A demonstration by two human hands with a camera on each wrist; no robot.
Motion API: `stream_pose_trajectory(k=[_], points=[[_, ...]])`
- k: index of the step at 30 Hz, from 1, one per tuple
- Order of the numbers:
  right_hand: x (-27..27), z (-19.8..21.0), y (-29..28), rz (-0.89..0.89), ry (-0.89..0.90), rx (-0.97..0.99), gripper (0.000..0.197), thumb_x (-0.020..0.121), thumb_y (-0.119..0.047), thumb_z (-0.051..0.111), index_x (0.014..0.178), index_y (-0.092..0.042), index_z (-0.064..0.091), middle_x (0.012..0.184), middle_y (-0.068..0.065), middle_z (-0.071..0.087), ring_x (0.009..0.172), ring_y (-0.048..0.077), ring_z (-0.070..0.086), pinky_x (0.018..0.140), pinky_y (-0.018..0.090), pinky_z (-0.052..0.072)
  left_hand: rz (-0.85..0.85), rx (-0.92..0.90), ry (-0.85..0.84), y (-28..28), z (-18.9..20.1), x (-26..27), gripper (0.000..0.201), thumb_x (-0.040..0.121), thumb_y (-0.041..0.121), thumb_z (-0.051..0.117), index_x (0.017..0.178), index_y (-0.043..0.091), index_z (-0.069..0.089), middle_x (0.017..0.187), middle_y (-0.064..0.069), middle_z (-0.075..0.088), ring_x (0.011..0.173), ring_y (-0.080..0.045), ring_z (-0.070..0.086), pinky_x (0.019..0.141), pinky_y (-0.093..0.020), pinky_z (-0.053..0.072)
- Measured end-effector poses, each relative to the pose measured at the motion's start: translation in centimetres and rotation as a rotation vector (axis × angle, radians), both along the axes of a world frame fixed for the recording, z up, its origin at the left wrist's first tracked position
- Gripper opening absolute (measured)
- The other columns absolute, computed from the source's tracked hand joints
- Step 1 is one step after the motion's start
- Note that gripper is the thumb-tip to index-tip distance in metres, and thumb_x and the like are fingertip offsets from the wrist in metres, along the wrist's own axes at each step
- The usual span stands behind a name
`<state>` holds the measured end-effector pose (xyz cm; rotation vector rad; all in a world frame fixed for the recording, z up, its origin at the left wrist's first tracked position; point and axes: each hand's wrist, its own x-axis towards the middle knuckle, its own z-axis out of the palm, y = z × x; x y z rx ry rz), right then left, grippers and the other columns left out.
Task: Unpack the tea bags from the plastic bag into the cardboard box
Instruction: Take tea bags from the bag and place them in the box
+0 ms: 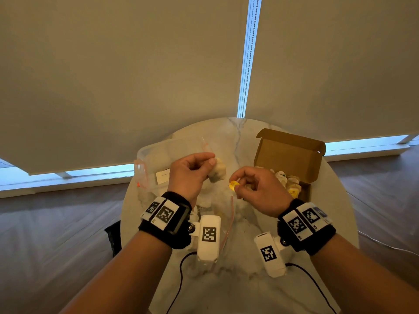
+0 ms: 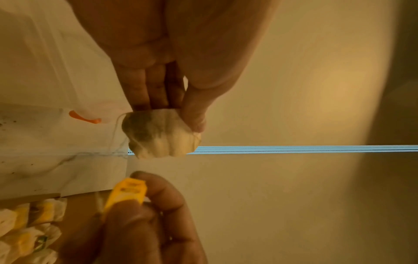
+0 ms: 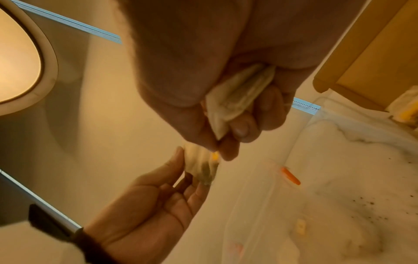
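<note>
While the left hand (image 1: 189, 172) pinches one tea bag (image 1: 218, 169) between thumb and fingertips above the table (image 1: 249, 291), the right hand (image 1: 258, 189) pinches a yellow tag (image 1: 233, 185) and curls round a second bag (image 3: 237, 96). Beneath them lies the plastic bag (image 1: 158, 159) — to the right, the open box (image 1: 290, 155) holds more tea bags (image 1: 288, 182).

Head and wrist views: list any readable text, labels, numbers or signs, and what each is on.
No text can be read in any view.
Yellow tag pinched by the right hand: dark print, too blurred to read.
White card inside the plastic bag: a faint line of print, too small to read.
Wrist bands and wrist cameras: black-and-white square marker patterns only, no letters.
Cardboard box: no print visible.
</note>
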<state>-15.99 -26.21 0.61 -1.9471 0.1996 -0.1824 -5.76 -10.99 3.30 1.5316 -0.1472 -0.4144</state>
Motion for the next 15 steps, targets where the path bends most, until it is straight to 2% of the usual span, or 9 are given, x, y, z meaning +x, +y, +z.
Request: stream_pose_trajectory(k=[2, 3, 5, 6, 9, 11, 13, 15], points=[[-0.3, -0.2, 0.1, 0.020, 0.013, 0.000, 0.010, 0.087, -0.006, 0.066, 0.091, -0.015, 0.067, 0.064, 0.002, 0.069, 0.061, 0.030, 0.061, 0.058, 0.034, 0.047, -0.007, -0.006, -0.004, -0.1, 0.2, 0.2, 0.012, 0.085, 0.005, 0.071, 0.088, 0.016, 0.074, 0.084, -0.002, 0.074, 0.081, -0.012, 0.069, 0.072, -0.025, 0.054], [-0.4, -0.2, 0.2, 0.034, 0.014, 0.009, 0.007, 0.087, -0.006, 0.066, 0.090, -0.012, 0.066, 0.064, 0.003, 0.069, 0.059, 0.023, 0.063, 0.058, 0.031, 0.048, -0.013, -0.013, -0.002, -0.1, 0.4, 0.3, 0.011, 0.084, 0.005, 0.072, 0.087, 0.015, 0.074, 0.084, -0.003, 0.074, 0.081, -0.014, 0.069, 0.072, -0.026, 0.055], [-0.7, -0.3, 0.4, 0.073, 0.018, 0.004, 0.004, 0.087, -0.005, 0.066, 0.086, -0.007, 0.064, 0.065, 0.005, 0.070, 0.057, 0.008, 0.063, 0.057, 0.016, 0.045, -0.019, -0.026, 0.013, -0.1, 0.6, 0.4, 0.009, 0.084, 0.005, 0.072, 0.087, 0.013, 0.074, 0.085, -0.005, 0.074, 0.083, -0.018, 0.070, 0.073, -0.031, 0.057], [-0.8, -0.4, 0.4, 0.091, 0.024, -0.013, 0.005, 0.086, -0.004, 0.067, 0.084, -0.007, 0.064, 0.066, 0.005, 0.070, 0.057, 0.007, 0.064, 0.058, 0.013, 0.044, -0.020, -0.030, 0.023, -0.1, 0.6, 0.5, 0.009, 0.084, 0.004, 0.072, 0.086, 0.012, 0.074, 0.085, -0.007, 0.074, 0.083, -0.020, 0.070, 0.072, -0.033, 0.057], [-0.9, -0.7, 0.2, 0.107, 0.033, -0.098, 0.008, 0.083, -0.007, 0.069, 0.081, -0.013, 0.065, 0.069, -0.002, 0.069, 0.065, 0.008, 0.064, 0.062, 0.017, 0.047, -0.032, -0.031, 0.034, -0.2, 0.8, 0.5, 0.008, 0.084, 0.005, 0.072, 0.085, 0.012, 0.074, 0.084, -0.008, 0.074, 0.081, -0.021, 0.069, 0.069, -0.034, 0.057], [-0.9, -0.7, 0.1, 0.097, 0.020, -0.150, 0.009, 0.082, -0.009, 0.070, 0.080, -0.017, 0.067, 0.074, -0.006, 0.067, 0.072, 0.006, 0.062, 0.064, 0.015, 0.046, -0.039, -0.028, 0.039, 0.0, 0.8, 0.4, 0.007, 0.084, 0.005, 0.072, 0.087, 0.010, 0.075, 0.084, -0.009, 0.074, 0.078, -0.020, 0.069, 0.067, -0.032, 0.057], [-1.0, -0.6, 0.0, 0.068, 0.004, -0.166, 0.008, 0.082, -0.011, 0.071, 0.079, -0.018, 0.069, 0.078, -0.008, 0.067, 0.078, 0.005, 0.061, 0.065, 0.013, 0.044, -0.037, -0.022, 0.054, 0.1, 0.7, 0.5, 0.007, 0.085, 0.004, 0.071, 0.089, 0.008, 0.074, 0.085, -0.010, 0.074, 0.078, -0.020, 0.070, 0.068, -0.031, 0.058], [-1.2, -0.5, -0.3, 0.024, -0.005, -0.174, 0.008, 0.081, -0.013, 0.073, 0.078, -0.019, 0.070, 0.080, -0.010, 0.068, 0.081, 0.006, 0.061, 0.066, 0.018, 0.046, -0.023, -0.007, 0.069, 0.2, 0.5, 0.7, 0.007, 0.085, 0.003, 0.071, 0.089, 0.008, 0.074, 0.088, -0.011, 0.075, 0.081, -0.021, 0.071, 0.070, -0.032, 0.059]])
